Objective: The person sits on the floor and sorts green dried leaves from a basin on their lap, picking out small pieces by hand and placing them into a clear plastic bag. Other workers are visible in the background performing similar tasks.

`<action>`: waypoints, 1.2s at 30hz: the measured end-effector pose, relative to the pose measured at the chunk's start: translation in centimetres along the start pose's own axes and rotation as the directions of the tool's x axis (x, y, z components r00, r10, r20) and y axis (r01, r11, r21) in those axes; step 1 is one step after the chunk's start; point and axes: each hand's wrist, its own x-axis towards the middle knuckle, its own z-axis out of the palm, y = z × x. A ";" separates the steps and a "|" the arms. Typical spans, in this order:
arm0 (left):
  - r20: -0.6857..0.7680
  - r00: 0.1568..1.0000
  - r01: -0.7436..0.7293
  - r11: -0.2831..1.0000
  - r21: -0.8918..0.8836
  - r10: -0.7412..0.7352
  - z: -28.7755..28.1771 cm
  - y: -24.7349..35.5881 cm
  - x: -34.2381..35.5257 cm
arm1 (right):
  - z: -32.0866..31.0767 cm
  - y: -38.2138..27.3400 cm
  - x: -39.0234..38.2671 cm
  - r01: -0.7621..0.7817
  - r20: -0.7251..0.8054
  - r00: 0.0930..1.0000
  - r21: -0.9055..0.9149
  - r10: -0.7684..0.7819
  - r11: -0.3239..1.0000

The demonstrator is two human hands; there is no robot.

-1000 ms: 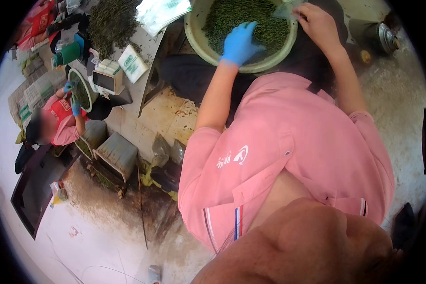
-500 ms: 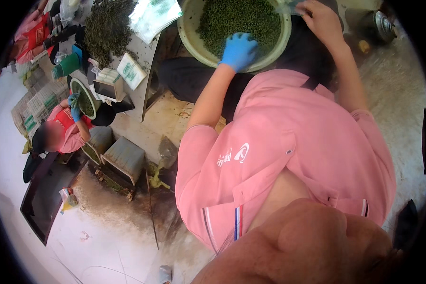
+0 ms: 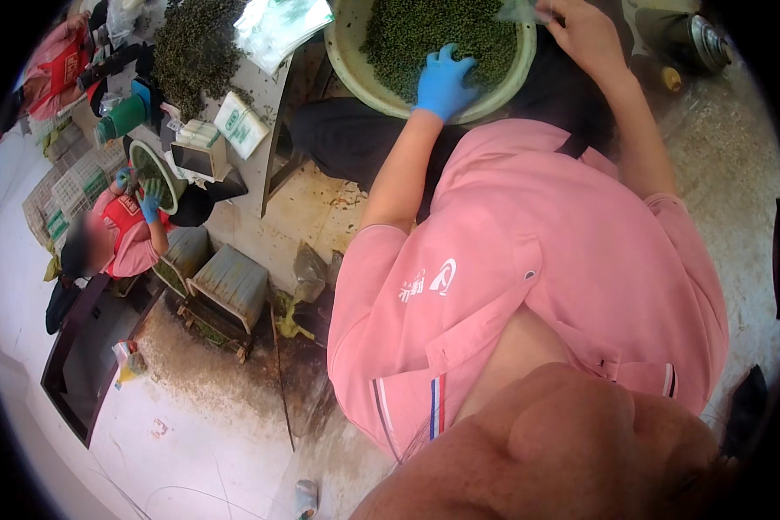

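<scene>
My left hand [image 3: 444,84], in a blue glove, spreads its fingers wide over small green pieces [image 3: 425,35] heaped in a pale round basin [image 3: 342,74], close to the basin's near rim; from this remote view I cannot tell whether the palm cups any. My bare right hand [image 3: 581,39] pinches a clear plastic bag [image 3: 518,10] between thumb and fingers at the basin's far right edge. The basin sits just beyond a pink shirt [image 3: 529,234], above dark-clothed legs. To the left, a counter [image 3: 253,178] carries a loose dark-green heap [image 3: 198,61], a fan of clear packets [image 3: 282,30] and a white-and-green packet [image 3: 241,126]. Farther left, I see a co-worker [image 3: 130,227] in a red apron with gloved hands at a second basin [image 3: 175,178]. A dark metal canister [image 3: 680,39] lies at right.
</scene>
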 end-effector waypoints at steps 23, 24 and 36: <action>-0.282 0.959 -0.099 0.901 -0.422 -0.027 -11.4 -0.7 -1.2 | 13.1 -6.3 0.8 0.532 0.164 0.842 -0.095 -0.514 0.841; -0.250 0.967 -0.073 0.880 -0.470 -0.053 -11.9 -0.2 -1.2 | 13.2 -6.4 0.6 0.531 0.159 0.844 -0.106 -0.513 0.841; -0.302 0.942 -0.022 0.870 -0.492 -0.147 -11.9 -0.8 -2.1 | 12.8 -7.7 0.5 0.515 0.233 0.841 -0.069 -0.489 0.854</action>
